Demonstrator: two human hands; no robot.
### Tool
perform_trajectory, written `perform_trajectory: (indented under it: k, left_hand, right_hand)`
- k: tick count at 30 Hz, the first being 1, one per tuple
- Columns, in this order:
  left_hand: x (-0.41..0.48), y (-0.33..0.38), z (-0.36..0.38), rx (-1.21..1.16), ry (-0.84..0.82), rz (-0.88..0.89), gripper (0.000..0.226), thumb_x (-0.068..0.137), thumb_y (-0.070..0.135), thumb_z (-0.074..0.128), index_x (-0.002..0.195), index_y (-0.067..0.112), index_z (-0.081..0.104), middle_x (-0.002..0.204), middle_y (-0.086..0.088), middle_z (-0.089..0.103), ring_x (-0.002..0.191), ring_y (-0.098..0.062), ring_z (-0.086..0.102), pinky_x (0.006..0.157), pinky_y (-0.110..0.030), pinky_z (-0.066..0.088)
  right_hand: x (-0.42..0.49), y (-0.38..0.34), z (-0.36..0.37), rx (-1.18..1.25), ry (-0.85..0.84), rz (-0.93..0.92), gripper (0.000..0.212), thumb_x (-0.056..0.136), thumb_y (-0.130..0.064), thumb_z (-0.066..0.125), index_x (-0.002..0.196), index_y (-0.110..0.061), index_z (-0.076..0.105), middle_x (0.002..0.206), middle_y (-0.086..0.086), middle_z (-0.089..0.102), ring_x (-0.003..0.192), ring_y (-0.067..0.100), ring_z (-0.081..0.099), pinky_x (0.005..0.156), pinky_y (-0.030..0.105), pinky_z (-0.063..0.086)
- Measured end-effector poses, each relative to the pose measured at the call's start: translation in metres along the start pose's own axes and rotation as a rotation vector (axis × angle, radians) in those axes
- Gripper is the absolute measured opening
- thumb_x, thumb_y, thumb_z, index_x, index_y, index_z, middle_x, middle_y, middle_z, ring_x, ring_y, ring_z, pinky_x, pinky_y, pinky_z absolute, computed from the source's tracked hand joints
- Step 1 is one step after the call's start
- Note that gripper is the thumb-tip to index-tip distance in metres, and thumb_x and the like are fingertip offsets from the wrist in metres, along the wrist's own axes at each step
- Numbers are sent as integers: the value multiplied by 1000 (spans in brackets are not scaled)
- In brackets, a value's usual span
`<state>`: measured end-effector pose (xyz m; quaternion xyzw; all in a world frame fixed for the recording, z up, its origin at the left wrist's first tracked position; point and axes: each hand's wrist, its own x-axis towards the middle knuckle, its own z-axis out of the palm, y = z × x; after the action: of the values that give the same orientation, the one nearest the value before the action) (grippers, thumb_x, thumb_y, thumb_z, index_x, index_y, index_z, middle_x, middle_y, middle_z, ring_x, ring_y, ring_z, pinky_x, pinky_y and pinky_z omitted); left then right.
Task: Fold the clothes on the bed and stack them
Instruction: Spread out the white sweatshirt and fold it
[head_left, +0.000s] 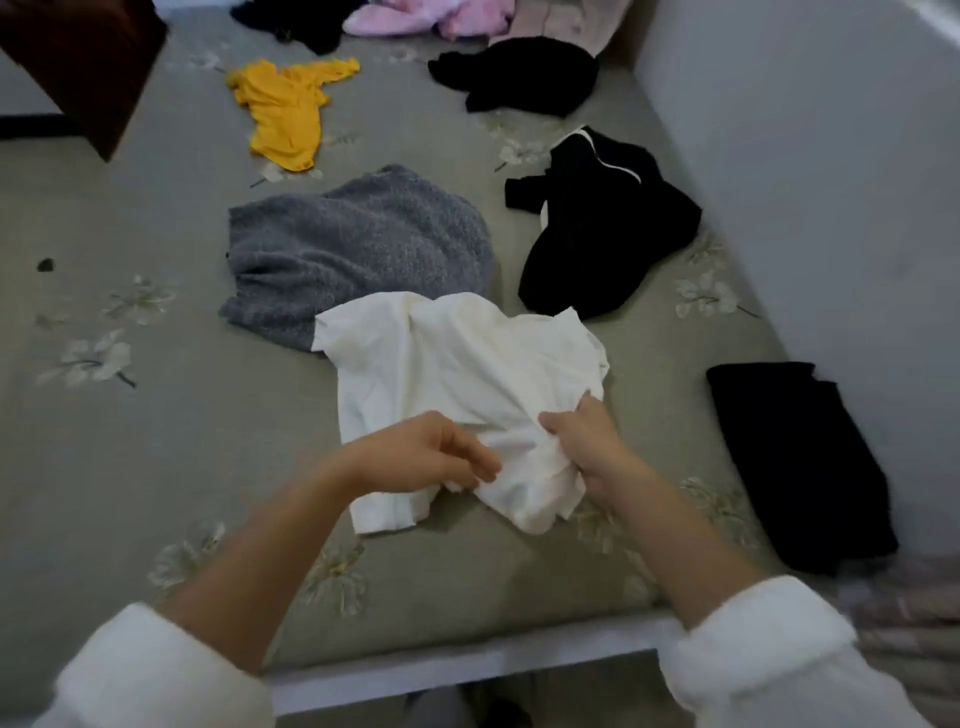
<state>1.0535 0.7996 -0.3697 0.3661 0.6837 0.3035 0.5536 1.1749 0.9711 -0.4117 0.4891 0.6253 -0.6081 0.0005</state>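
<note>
We record a white T-shirt (457, 374) lying crumpled on the near middle of the bed (156, 441), its far edge overlapping the near edge of a grey knitted sweater (358, 249). Both hands are at the shirt's near end. The left hand (426, 452) lies on the cloth with its fingers curled, and its grip pinches a fold of the white fabric. The right hand (587, 447) has its grip closed round a bunched part of the same shirt, and the cloth gathers into creases between the two hands. Both forearms are bare below pushed-up white sleeves (753, 649). The bed carries a grey-green sheet printed with pale flowers. To the right of the sweater we note a black garment with a white stripe (608, 228), loose and unfolded. Near the right edge of the bed, beside the wall (831, 156), a black garment (795, 462) lies flat and apart from the rest. Farther off we see a crumpled yellow garment (285, 109), a second loose black garment (519, 78), and at the far end a pink garment (426, 15) beside more dark cloth (296, 21). A dark wooden piece of furniture (78, 62) stands at the upper left.
</note>
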Motion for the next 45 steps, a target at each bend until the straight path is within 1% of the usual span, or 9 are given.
perform_trajectory:
  k: [5, 10, 14, 20, 24, 27, 32, 41, 45]
  left_hand:
    - [-6, 47, 8, 37, 463, 35, 18, 90, 19, 56, 98, 30, 69, 99, 13, 71, 84, 2, 66, 82, -24, 51]
    - [32, 92, 74, 108, 143, -184, 62, 80, 52, 67, 132, 21, 52, 123, 3, 56, 96, -17, 62, 72, -29, 54]
    - [52, 87, 125, 500, -196, -453, 84, 76, 35, 77, 145, 16, 32, 121, -5, 49, 101, -27, 63, 77, -33, 57]
    - [55, 61, 166, 530, -369, -490, 69, 84, 6, 66, 144, 13, 33, 117, -17, 56, 89, -27, 66, 63, -28, 58]
    - [46, 60, 157, 249, -199, -349, 72, 88, 1, 46, 145, 39, 24, 115, -10, 47, 85, -29, 66, 62, -34, 60]
    - [36, 74, 131, 95, -33, -325, 55, 86, 0, 40, 132, 29, 44, 106, -8, 49, 81, -25, 62, 55, -30, 58]
    - [-1, 105, 76, -419, 407, -172, 24, 80, -3, 51, 102, -1, 60, 96, -18, 58, 75, -25, 62, 51, -28, 55]
    - [-138, 166, -16, -904, 825, 334, 11, 90, 5, 53, 80, 6, 56, 56, -2, 65, 52, -10, 65, 54, -22, 57]
    - [-188, 187, -51, -1028, 834, 585, 9, 90, 5, 54, 84, 6, 60, 75, -6, 73, 75, -18, 71, 71, -29, 59]
  right_hand:
    - [-78, 11, -39, -803, -126, -401, 67, 96, -15, 45, 153, -20, 10, 148, 9, 38, 125, 29, 47, 89, 27, 38]
    - [-151, 25, -45, -1249, -250, -588, 70, 91, -15, 54, 148, -34, 17, 128, 6, 49, 108, 33, 55, 78, 40, 46]
    - [-190, 56, -55, -1435, -303, -705, 61, 90, -6, 54, 144, -16, 27, 125, 17, 53, 106, 37, 58, 82, 44, 48]
    - [-226, 85, -81, -1401, -369, -749, 62, 87, 2, 53, 143, -9, 30, 114, 19, 56, 95, 38, 60, 64, 36, 32]
    - [-227, 85, -106, -1319, -340, -462, 72, 75, 7, 61, 135, -16, 29, 105, 16, 60, 84, 34, 60, 55, 33, 40]
    - [-221, 75, -128, -1167, -231, -401, 46, 78, 2, 55, 118, -17, 42, 102, 13, 60, 88, 32, 60, 60, 33, 43]
    - [-201, 35, -157, -1036, -31, -488, 23, 84, -15, 53, 68, -25, 40, 70, -5, 48, 65, 17, 49, 51, 26, 31]
    - [-204, -101, -161, -719, 267, -848, 22, 82, -32, 70, 69, -23, 55, 65, -10, 53, 63, 12, 52, 56, 29, 38]
    - [-222, -176, -156, -687, 232, -921, 21, 72, -21, 74, 63, -32, 59, 62, -12, 58, 58, 0, 52, 48, 13, 35]
